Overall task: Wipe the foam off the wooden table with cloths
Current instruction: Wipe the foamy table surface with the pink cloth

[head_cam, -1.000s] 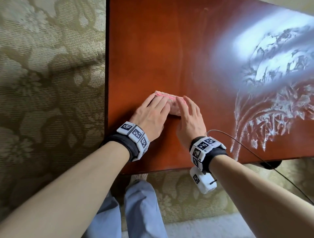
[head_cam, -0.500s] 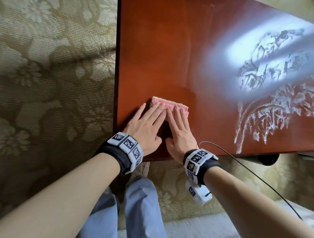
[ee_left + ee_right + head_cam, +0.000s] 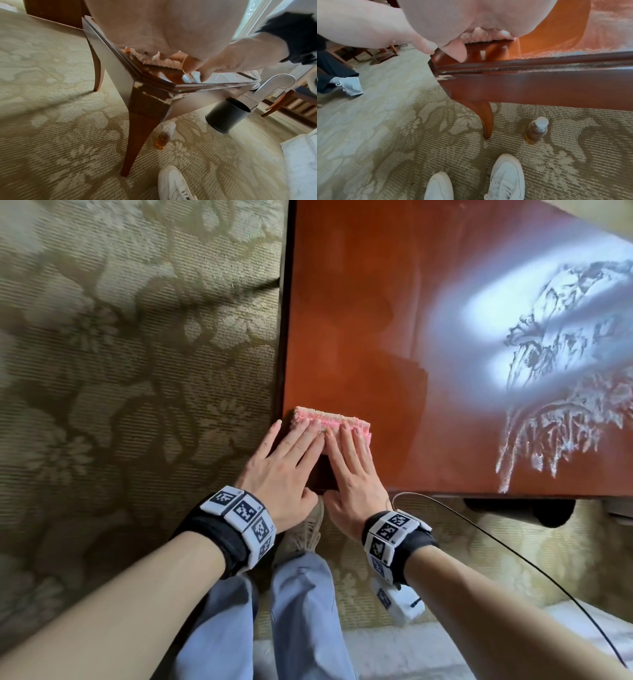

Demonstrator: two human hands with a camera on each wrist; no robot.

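A folded pink cloth (image 3: 329,419) lies at the near left corner of the red-brown wooden table (image 3: 359,302). My left hand (image 3: 291,453) and right hand (image 3: 346,457) press flat on it side by side, fingers straight. White foam (image 3: 565,405) streaks the right part of the tabletop, partly under a bright glare. In the left wrist view the cloth (image 3: 161,62) shows under my left hand (image 3: 163,31) at the table corner (image 3: 137,81). In the right wrist view the cloth (image 3: 484,37) peeks from beneath my right hand (image 3: 471,16).
Patterned carpet (image 3: 120,371) lies left of the table. Under the table stand a black bin (image 3: 226,112) and an amber bottle (image 3: 536,130). My white shoes (image 3: 505,175) are near the table leg (image 3: 484,121). Another person's foot (image 3: 349,85) is off to the left.
Both hands have slid the cloth left and toward me, from the table's middle-left to its near left corner. The foam patch has not changed.
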